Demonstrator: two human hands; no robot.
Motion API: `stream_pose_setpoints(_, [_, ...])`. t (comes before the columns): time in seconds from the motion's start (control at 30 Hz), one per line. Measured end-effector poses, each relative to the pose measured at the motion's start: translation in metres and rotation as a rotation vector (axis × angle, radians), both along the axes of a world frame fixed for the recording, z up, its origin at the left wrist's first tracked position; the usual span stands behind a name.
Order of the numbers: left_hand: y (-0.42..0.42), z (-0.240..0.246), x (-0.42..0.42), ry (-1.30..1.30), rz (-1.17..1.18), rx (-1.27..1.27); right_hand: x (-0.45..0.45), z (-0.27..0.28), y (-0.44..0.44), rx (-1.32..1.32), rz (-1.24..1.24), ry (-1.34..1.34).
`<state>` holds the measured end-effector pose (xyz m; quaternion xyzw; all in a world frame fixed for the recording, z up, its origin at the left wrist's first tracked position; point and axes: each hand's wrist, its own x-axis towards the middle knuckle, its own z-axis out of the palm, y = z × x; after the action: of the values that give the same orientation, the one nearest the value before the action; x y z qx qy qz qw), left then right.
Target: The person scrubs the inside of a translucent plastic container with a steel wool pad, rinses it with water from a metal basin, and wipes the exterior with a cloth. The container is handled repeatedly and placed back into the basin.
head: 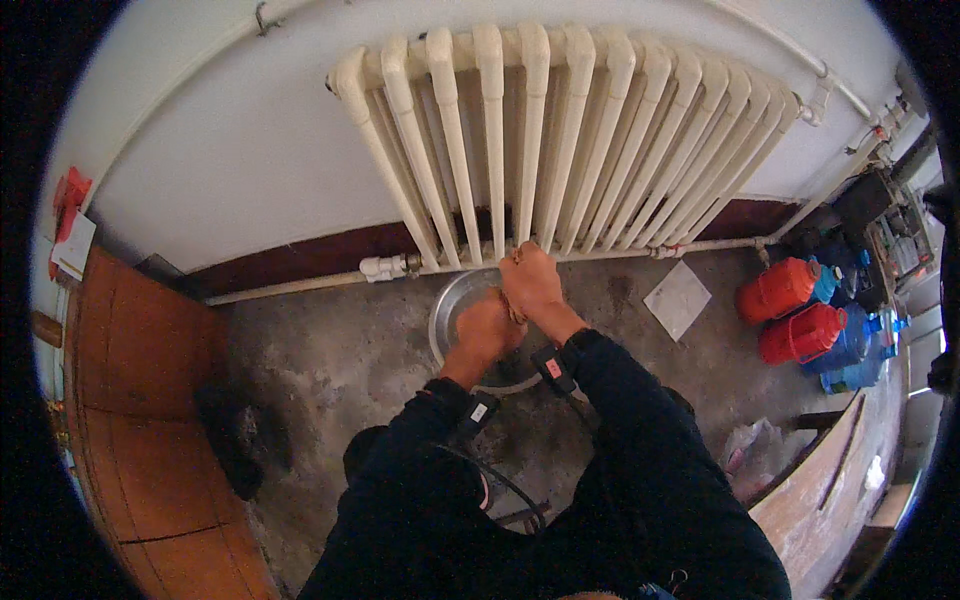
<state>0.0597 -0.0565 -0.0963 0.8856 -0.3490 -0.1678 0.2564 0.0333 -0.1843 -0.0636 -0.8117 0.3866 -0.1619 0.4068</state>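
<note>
A round metal basin (444,315) stands on the floor at the foot of the radiator. Over it both my hands are closed, one just beyond the other. My left hand (489,328) is lower and slightly blurred, while my right hand (531,282) is farther forward. Between the two fists shows a small part of a twisted brown cloth (515,309), gripped by both; the fingers hide most of it. Dark sleeves cover my arms, with a small black device at each wrist. My forearms and hands cover part of the basin.
A cream cast-iron radiator (491,112) hangs ahead, with a pipe (322,282) low along the wall. Right lie a white tile-like square (678,301), red jugs (799,334) and blue water bottles (846,346). A wooden cabinet (142,360) stands left, a worn tabletop (825,495) lower right.
</note>
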Motion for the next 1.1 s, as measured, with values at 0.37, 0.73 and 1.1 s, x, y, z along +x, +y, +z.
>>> stream_pose_setpoints(0.37, [0.000, 0.028, 0.015, 0.699, 0.000, -0.748, -0.007, 0.058, -0.022, 0.094, 0.271, -0.211])
stream_pose_setpoints(0.73, [0.030, 0.059, 0.008, 1.590, -0.266, -0.952, -0.024, 0.089, -0.022, 1.131, 0.754, -0.809])
stream_pose_setpoints(1.1, [0.010, 0.055, 0.007, 0.786, -0.006, -0.439, -0.009, 0.061, -0.011, 0.723, 0.290, -0.552])
